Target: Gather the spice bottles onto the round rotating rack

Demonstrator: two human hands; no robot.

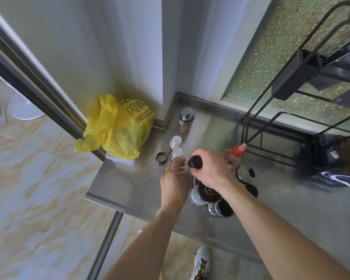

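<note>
At the bottom edge of the frame, right of centre, a white sneaker (200, 263) stood on the marbled beige floor tiles (38, 188). Both bare forearms rose from there toward the centre, over the near edge of the stainless-steel counter (129, 190).

The round rotating rack (196, 196) sat just right of centre on the counter, largely covered by the right forearm. A black central knob (207, 191) showed in its middle. Dark-capped spice bottles stood on it: one at its near side (220, 208), one at its right side (251, 190), and a steel-bodied one with a black flip lid (245, 174) at its far right.

The right hand (212, 168) was closed around a black-capped bottle (195, 163), held at the far left part of the rack; whether its base rested on the rack could not be determined. The left hand (175, 180) was just left of it, fingers loosely spread and gripping nothing, with fingertips near a small silver-capped bottle (176, 153).

Behind that bottle stood a second silver-capped bottle (175, 141), touching or nearly touching it. A black ring (161, 158) lay on the counter just left of the pair. A red-capped squeeze bottle (237, 153) stood behind the right hand.

Farther back, near the counter's upper left corner, a steel shaker (186, 120) stood alone. A yellow plastic bag (117, 126) lay over a white container (120, 161) at the counter's left end. A black wire rack (291, 98) occupied the upper right, before a frosted window (271, 57).
</note>
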